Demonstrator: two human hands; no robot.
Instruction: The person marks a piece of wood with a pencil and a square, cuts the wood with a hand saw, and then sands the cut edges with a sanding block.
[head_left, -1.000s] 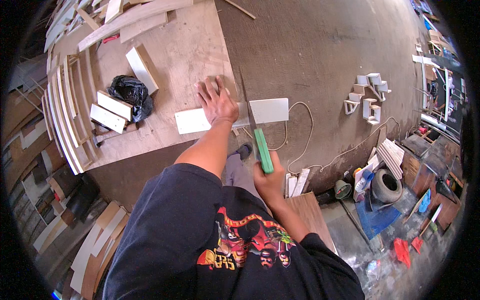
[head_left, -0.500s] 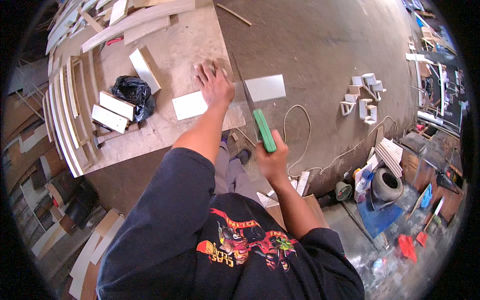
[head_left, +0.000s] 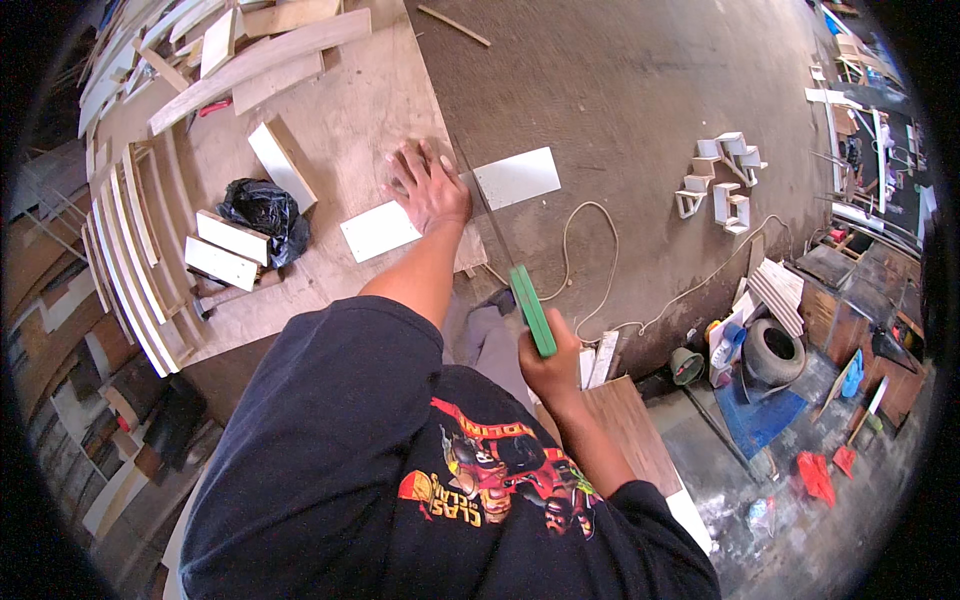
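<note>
A white board lies across the right edge of the wooden table, its right end sticking out over the floor. My left hand presses down flat on it near the table's edge, fingers spread. In my right hand is a handsaw, gripped by its green handle. The thin blade runs up and away from my fist and meets the board just right of my left hand. How deep the blade sits in the board cannot be made out.
On the table are a black plastic bag, short white blocks, a hammer beside them, long curved strips and piled boards. A cord loops over the floor. White box-like frames and a tyre stand to the right.
My right hand has pulled the saw back toward my body, and the handle is lower in view. The left hand stays on the board while the whole view shifts slightly.
</note>
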